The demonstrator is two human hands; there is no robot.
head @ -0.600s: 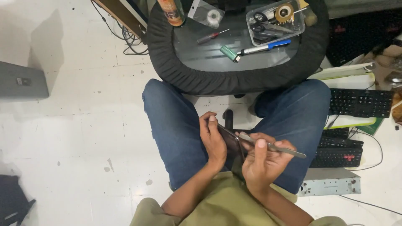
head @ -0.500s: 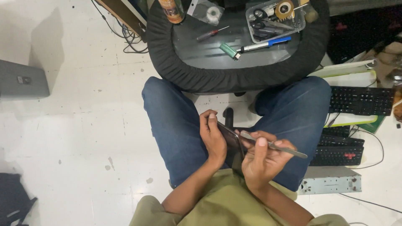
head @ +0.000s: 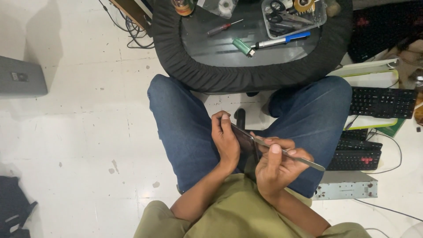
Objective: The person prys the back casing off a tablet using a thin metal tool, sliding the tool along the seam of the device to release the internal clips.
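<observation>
I sit on the floor with my blue-jeaned legs around a round table. My left hand (head: 225, 140) grips a thin dark flat device (head: 245, 138), like a phone, on edge over my lap. My right hand (head: 276, 164) holds a slim metal pry tool (head: 298, 159), its tip resting against the device's edge and its flat end pointing right. Both hands meet between my knees.
The round glass table with a black padded rim (head: 207, 75) carries a screwdriver (head: 224, 27), a green tool (head: 242, 46), a blue-capped pen (head: 282, 41) and a clear box of tools (head: 293, 13). Black keyboards (head: 382, 102) and a metal drive (head: 346, 190) lie on the floor at right.
</observation>
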